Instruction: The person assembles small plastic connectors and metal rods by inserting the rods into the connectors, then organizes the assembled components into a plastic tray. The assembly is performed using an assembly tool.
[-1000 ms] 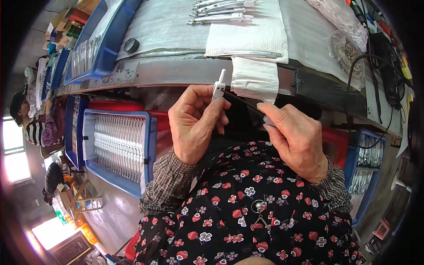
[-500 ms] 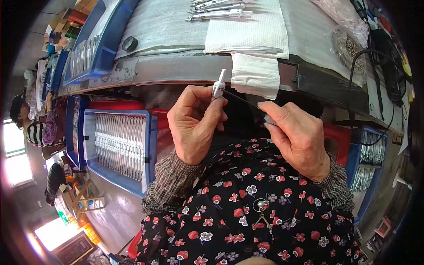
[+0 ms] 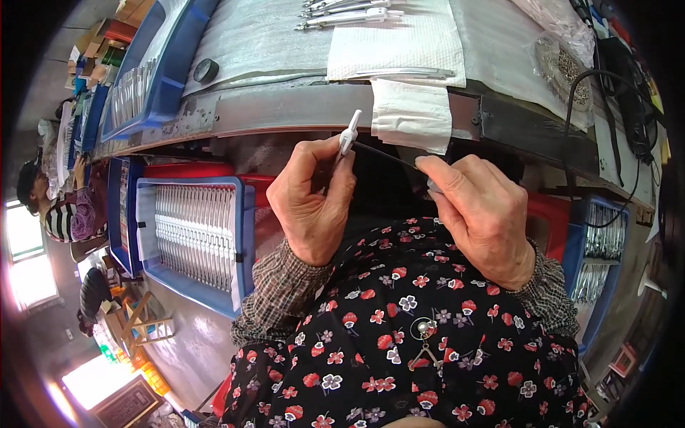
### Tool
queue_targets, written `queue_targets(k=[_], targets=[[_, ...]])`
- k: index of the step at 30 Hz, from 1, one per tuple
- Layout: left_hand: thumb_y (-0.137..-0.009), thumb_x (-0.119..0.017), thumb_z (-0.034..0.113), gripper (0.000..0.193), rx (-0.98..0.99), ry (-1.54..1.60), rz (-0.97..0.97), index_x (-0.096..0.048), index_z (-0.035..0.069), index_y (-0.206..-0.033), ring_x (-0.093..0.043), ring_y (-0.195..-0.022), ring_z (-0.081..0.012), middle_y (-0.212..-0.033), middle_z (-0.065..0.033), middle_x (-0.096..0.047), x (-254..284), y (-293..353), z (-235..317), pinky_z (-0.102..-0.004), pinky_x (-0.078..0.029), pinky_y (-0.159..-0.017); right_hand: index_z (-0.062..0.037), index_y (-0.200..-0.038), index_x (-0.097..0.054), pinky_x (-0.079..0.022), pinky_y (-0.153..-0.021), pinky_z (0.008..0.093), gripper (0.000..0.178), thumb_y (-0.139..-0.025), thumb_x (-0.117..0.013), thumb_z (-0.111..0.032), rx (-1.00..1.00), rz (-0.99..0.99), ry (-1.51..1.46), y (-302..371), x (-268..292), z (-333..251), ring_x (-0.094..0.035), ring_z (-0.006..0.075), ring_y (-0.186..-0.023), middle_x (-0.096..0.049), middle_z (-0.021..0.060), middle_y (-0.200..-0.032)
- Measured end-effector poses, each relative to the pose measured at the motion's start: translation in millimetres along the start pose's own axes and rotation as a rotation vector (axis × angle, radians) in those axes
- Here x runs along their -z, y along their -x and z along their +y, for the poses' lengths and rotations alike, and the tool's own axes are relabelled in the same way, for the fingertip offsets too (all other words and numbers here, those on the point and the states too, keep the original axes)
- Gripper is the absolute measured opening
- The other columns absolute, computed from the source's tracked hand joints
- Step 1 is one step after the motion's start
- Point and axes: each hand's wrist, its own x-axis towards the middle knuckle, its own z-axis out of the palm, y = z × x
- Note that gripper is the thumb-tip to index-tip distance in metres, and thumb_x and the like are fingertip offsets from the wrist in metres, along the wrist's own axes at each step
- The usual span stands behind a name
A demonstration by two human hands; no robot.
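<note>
Between the thumb and forefinger of my left hand stands a drawing compass, its white head and handle pointing up. Its legs are hidden behind the fingers. My right hand grips a thin screwdriver, closed over most of the handle. The dark shaft runs leftward to the compass head, and its tip meets or nearly meets the hinge; contact is too small to make out. Both hands are over my lap, in front of the bench edge. Several more compasses lie on the bench beyond.
A white paper towel hangs over the bench edge, with thin white strips above it. Blue trays of metal parts stand at left and right. A bag of small parts and a black cable are at right.
My left hand and the compass have shifted slightly left, and its other fingers have curled out of sight. The screwdriver still points at the compass, with more of its shaft showing.
</note>
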Motion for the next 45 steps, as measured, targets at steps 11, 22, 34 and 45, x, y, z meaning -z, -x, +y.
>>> queue_targets(k=[11, 22, 34, 45], targets=[[-0.081, -0.066, -0.01, 0.012, -0.014, -0.198, -0.074, -0.062, -0.004, -0.09, -0.048, -0.06, -0.0061, -0.069, -0.0054, -0.055, 7, 3, -7, -0.0219, -0.04, -0.056, -0.0045, -0.113, -0.064, -0.047, -0.047, 0.0329, 0.033, -0.081, -0.064, -0.008, 0.004, -0.199, 0.164, 10, -12, -9, -0.056, 0.0204, -0.058, -0.046, 0.0057, -0.069], [-0.079, -0.066, -0.01, 0.013, -0.136, -0.311, -0.075, -0.062, -0.003, -0.09, -0.05, -0.059, -0.0106, -0.069, -0.0088, -0.055, 15, 3, -29, -0.0238, -0.042, -0.056, 0.0014, -0.1, -0.057, -0.049, -0.064, 0.0417, 0.018, -0.09, -0.063, -0.012, -0.453, -0.426, -0.871, 5, -34, 12, -0.065, 0.0383, -0.073, -0.065, 0.0191, -0.08], [-0.08, -0.065, -0.01, 0.012, -0.042, -0.298, -0.123, -0.061, -0.004, -0.089, -0.048, -0.058, -0.0105, -0.068, -0.0085, -0.051, 18, 5, -29, -0.0242, -0.04, -0.055, -0.0018, -0.106, -0.06, -0.05, -0.047, 0.0338, 0.025, -0.083, -0.062, -0.008, -0.037, -0.337, 0.074, 15, -38, -6, -0.061, 0.0222, -0.057, -0.052, 0.0077, -0.071], [-0.077, -0.062, -0.011, 0.012, -0.104, -0.407, -0.137, -0.058, -0.004, -0.086, -0.046, -0.056, -0.0152, -0.067, -0.0116, -0.047, 19, 6, -34, -0.0258, -0.039, -0.054, 0.0006, -0.094, -0.058, -0.048, -0.058, 0.0432, 0.015, -0.093, -0.058, -0.014, -0.373, -0.462, -0.569, 10, -47, 7, -0.063, 0.0374, -0.063, -0.061, 0.0198, -0.073]])
